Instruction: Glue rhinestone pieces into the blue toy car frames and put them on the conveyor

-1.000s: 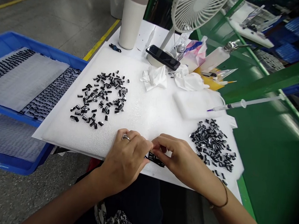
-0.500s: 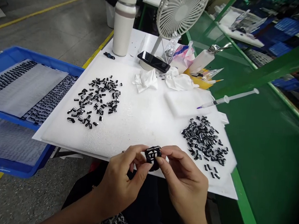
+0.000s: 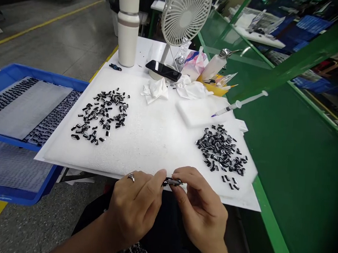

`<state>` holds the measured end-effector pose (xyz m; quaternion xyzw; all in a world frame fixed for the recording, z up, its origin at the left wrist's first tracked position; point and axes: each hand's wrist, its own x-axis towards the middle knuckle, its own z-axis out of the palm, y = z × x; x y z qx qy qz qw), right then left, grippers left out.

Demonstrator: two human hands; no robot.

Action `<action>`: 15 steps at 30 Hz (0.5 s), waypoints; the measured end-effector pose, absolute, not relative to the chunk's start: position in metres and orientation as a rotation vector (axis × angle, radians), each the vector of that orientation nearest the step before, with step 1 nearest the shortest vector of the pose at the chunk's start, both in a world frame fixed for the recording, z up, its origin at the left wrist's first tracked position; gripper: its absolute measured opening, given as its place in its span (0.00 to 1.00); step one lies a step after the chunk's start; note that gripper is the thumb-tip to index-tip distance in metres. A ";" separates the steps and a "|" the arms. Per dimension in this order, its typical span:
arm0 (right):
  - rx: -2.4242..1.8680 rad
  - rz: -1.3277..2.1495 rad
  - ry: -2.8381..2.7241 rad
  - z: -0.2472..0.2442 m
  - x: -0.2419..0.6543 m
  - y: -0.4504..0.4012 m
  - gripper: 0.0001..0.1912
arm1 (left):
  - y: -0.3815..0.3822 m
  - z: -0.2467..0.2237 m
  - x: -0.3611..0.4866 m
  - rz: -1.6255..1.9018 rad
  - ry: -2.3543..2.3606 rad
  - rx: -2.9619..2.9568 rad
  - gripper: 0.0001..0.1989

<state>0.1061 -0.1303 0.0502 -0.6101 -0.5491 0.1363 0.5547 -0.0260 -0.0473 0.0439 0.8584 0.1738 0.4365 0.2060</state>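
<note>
Black part (image 3: 173, 182), level, long axis sideways

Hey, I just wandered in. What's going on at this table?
A person is holding a small black part at the near edge of the table, with the fingers of the left hand and right hand both on it. A loose scatter of dark pieces lies to the left and a denser pile to the right, with a syringe just beyond.

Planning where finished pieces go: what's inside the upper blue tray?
In the upper blue tray, rows of black pieces flank a white sheet. Whatever lies under that sheet is covered.
</note>
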 end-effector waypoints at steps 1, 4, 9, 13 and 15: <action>-1.431 0.279 -1.318 0.050 0.105 -0.131 0.20 | -0.047 0.044 -0.027 1.225 0.448 2.381 0.18; -1.397 0.114 -1.401 0.052 0.104 -0.132 0.24 | -0.047 0.042 -0.032 1.243 0.335 2.363 0.20; -1.440 -0.146 -1.506 0.055 0.098 -0.140 0.18 | -0.046 0.033 -0.042 1.271 0.203 2.427 0.18; -1.507 -0.250 -1.601 0.051 0.092 -0.147 0.16 | -0.047 0.030 -0.044 1.328 0.188 2.446 0.12; -1.493 -0.303 -1.587 0.051 0.089 -0.147 0.14 | -0.048 0.031 -0.043 1.311 0.214 2.447 0.10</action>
